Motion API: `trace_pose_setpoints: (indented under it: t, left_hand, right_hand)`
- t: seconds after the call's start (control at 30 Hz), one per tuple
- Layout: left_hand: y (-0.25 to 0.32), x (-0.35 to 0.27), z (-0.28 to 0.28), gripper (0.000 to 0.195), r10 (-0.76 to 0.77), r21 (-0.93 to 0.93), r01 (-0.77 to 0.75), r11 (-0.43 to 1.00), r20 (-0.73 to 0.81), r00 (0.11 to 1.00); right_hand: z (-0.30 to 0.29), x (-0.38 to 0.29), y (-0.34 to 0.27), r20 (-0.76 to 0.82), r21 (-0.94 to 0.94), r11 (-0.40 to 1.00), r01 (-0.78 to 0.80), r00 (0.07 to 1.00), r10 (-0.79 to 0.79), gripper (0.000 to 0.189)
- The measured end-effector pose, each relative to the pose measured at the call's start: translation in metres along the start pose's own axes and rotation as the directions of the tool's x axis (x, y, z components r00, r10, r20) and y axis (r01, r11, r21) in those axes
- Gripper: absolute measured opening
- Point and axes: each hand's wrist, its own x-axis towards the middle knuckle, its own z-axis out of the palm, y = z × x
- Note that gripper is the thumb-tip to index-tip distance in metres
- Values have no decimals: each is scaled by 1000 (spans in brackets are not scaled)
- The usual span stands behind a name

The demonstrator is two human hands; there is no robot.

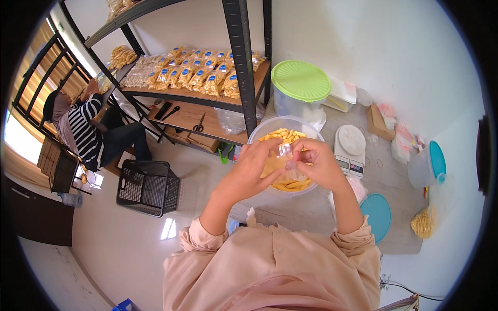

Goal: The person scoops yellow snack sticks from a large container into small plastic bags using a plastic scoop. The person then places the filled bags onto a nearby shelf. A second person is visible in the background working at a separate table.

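Both my hands are over a round translucent plastic tub (316,134) that holds yellow finger-shaped snack pieces (286,136). Between them is a small clear plastic bag (296,173). My left hand (258,165) has its thumb and fingers at the left side of the bag, around its upper part. My right hand (317,159) pinches the bag's edge between thumb and fingers. The lower part of the bag hangs over the snack pieces. Right of the tub stands a white kitchen scale (350,145) with a round plate.
A lime-lidded tub (301,81), a cardboard box (379,122), a teal-lidded container (422,165) and a loose teal lid (376,217) are on the table. Left stands a metal rack with bagged snacks (194,74) and scissors (199,123). A black crate (149,188) is near a seated person (87,120).
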Motion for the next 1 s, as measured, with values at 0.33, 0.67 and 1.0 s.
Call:
trace_pose_setpoints:
  t: [0.33, 0.67, 1.0]
  left_hand:
    - [2, 8, 18, 80, 11, 209, 13, 978, -109, 994]
    - [-6, 6, 28, 66, 54, 180, -37, 983, -94, 994]
    - [-10, 3, 29, 62, 21, 80, -14, 997, -85, 996]
  right_hand:
    - [-1, -1, 12, -38, -101, 995, 20, 999, -24, 21]
    - [-3, -4, 12, -41, -259, 965, 27, 998, -39, 35]
    - [-7, -9, 11, 3, -257, 964, 69, 998, -70, 39]
